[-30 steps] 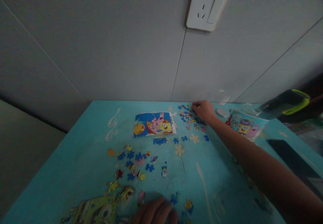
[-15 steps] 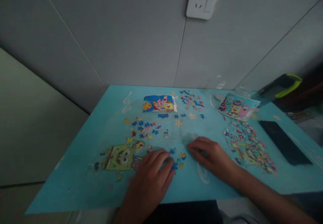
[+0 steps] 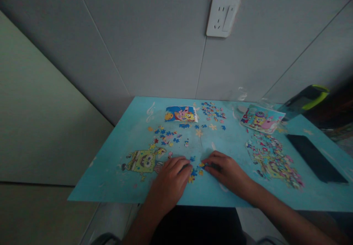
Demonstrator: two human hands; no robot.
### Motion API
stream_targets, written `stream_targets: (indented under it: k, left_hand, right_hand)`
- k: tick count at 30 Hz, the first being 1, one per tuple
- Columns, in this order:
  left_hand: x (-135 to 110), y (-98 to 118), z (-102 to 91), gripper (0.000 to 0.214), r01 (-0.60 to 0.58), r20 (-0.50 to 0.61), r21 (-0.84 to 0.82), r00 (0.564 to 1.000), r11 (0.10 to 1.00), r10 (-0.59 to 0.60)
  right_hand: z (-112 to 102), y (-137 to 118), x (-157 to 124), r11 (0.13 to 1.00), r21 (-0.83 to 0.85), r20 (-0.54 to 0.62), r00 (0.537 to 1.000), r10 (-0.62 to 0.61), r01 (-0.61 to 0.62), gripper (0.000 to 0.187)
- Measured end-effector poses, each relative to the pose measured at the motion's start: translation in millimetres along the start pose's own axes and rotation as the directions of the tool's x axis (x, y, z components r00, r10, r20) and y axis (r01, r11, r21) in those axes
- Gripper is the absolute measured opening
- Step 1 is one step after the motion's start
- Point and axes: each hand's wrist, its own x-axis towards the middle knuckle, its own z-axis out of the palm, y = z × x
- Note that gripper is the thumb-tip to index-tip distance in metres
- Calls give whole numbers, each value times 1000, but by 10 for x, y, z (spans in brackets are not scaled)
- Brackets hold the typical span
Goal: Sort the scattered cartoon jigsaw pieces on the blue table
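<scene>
My right hand [image 3: 224,167] pinches the edge of a small yellow-and-blue jigsaw piece [image 3: 202,164] with thumb and fingertips. On the other side of this small group, my left hand [image 3: 173,172] rests on the table, fingers bent and thumb apart from them. Its fingertips are beside the blue jigsaw pieces [image 3: 194,172]; whether they touch one is hard to see. Yellow pieces [image 3: 191,179] lie by the left thumb. A printed yellow cartoon figure [image 3: 143,161] is on the tabletop left of my left hand.
Loose jigsaw pieces [image 3: 165,136] lie beyond my hands, more [image 3: 213,111] at the back. A picture card [image 3: 181,114] is near the wall, another [image 3: 261,119] at right above a large pile of pieces [image 3: 275,160]. A dark flat object [image 3: 316,157] lies on the right.
My right hand has moved slightly left and now meets the yellow-and-blue piece. The left hand stays by the pieces. The camera view has tilted up and shifted left.
</scene>
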Motion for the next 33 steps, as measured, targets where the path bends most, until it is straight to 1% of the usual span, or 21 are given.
stream_targets:
  k: [4,8,10,13,15,17,22,25,30,33]
  left_hand:
    - [-9,-30,46,22,-3,-14,-23,1000,1000,3]
    - [-12,-31,47,21,-5,-21,-27,1000,1000,4]
    - [-12,-24,36,21,-7,-25,-26,1000,1000,6]
    - [-12,-16,27,20,-7,-23,-25,1000,1000,7]
    - [-11,-13,26,20,-4,-16,-27,1000,1000,3]
    - [-9,-12,25,20,1,-14,-31,1000,1000,-2]
    - [-12,-4,12,20,8,-20,-29,1000,1000,-9]
    - [-14,-2,12,24,18,-14,-16,1000,1000,-18]
    - [7,-8,29,41,-41,21,24,999,999,41]
    - [17,-11,33,47,-26,33,45,999,999,25]
  right_hand:
    - [-4,23,16,999,40,11,1000,19,-19,12]
    - [-4,39,28,998,64,4,1000,30,-30,9]
    - [-1,40,36,998,53,-4,999,35,-35,10]
    - [3,38,54,999,13,-3,999,43,-43,21]
    - [2,32,66,999,-10,15,999,47,-47,25]
    - [-2,24,74,999,-24,21,999,49,-49,22]
    - [9,19,83,998,-26,-23,998,54,-55,16]
    - [43,33,87,998,-26,-35,998,50,-51,14]
    - [94,59,81,999,-46,-65,998,25,-28,14]
    - [97,62,66,999,-43,-82,996,25,-29,14]
